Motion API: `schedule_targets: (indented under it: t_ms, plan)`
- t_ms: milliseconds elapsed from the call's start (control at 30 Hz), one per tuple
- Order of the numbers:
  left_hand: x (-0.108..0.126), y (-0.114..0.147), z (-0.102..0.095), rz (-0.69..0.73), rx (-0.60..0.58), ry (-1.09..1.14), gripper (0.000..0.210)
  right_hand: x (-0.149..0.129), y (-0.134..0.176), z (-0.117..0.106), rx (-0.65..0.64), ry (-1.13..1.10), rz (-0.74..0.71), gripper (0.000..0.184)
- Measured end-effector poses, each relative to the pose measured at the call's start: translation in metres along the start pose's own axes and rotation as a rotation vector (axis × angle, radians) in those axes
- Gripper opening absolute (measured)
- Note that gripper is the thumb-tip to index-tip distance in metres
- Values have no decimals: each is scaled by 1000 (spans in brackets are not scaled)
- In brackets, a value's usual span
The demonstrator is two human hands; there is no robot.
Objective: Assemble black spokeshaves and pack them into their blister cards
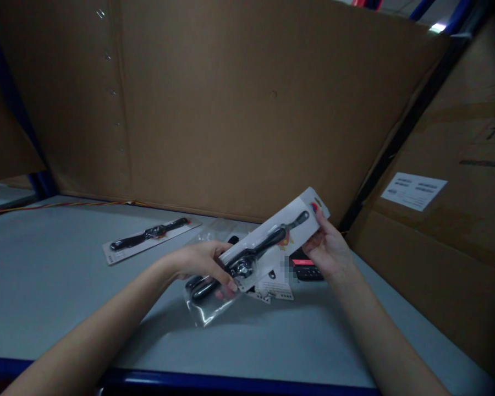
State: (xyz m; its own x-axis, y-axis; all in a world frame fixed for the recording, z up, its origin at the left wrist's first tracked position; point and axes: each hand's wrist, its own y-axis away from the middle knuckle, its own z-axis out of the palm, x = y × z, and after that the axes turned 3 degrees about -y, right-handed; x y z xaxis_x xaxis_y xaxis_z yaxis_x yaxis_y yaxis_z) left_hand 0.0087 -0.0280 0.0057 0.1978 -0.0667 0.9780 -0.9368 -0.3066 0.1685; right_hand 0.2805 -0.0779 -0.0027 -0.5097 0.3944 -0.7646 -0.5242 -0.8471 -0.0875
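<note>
Both hands hold up a white-carded package (pixel 293 220) with a long black tool (pixel 268 242) on it; a shiny metal part sits along the tool, whose exact kind I cannot make out. My left hand (pixel 210 267) is closed round the lower end, thumb on top. There, clear plastic (pixel 206 316) sticks out beyond the card. My right hand (pixel 328 245) pinches the upper right end of the card near its hang hole. A similar carded black tool (pixel 148 235) lies on the table to the left.
Under the held package lie printed white cards (pixel 278 289), clear plastic bags (pixel 214 228) and a black device with a red band (pixel 307 270), partly covered. A cardboard panel (pixel 231 110) closes off the back; a large carton (pixel 437 236) stands at right. A thin cable (pixel 86 203) runs along the rear edge.
</note>
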Motion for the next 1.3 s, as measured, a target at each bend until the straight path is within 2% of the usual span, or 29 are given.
schedule_targets:
  t_ms: [133, 233, 300, 367, 433, 533, 600, 633, 700, 833, 933, 1033, 1167, 1233, 1300]
  plan:
    - [-6, -2, -1, 6, -8, -25, 27, -12, -6, -6, 47, -84, -76, 11]
    - [-8, -5, -2, 48, 33, -14, 30, -8, 1, 2, -71, -127, -35, 10]
    - [-8, -6, -2, 79, 48, -2, 30, 0, 8, 10, -178, -51, 58, 13]
    - [-5, -5, -2, 88, 57, 6, 29, 6, 9, 13, -189, -7, 48, 16]
    - [-3, -3, -2, 60, 52, 13, 30, 5, 2, 7, -97, -33, -83, 17]
    - [-2, -1, -3, -25, -7, 16, 29, -7, -17, -16, 135, -53, -279, 19]
    - [-2, 0, -5, -59, -31, 31, 29, -16, -30, -34, 283, 51, -369, 13]
    - [-2, 1, -6, -62, -21, 47, 29, -19, -35, -42, 313, 179, -385, 8]
    - [-1, 2, -9, -46, 40, 105, 29, -19, -39, -50, 277, 292, -340, 3]
    - [1, 0, -17, 37, 229, 243, 29, 3, -37, -44, 51, 588, -177, 17]
    - [-2, -4, -24, 74, 399, 336, 35, 28, -31, -35, -66, 802, -140, 21]
    - [-5, -8, -27, 44, 543, 391, 35, 47, -27, -33, -102, 966, -159, 22]
    - [-4, -10, -24, 25, 598, 398, 30, 59, -23, -34, -75, 1109, -247, 26]
    - [-2, -10, -21, 29, 589, 407, 31, 60, -20, -29, -44, 1144, -312, 31]
    - [-2, -10, -19, 39, 549, 417, 32, 60, -14, -19, -78, 1108, -360, 30]
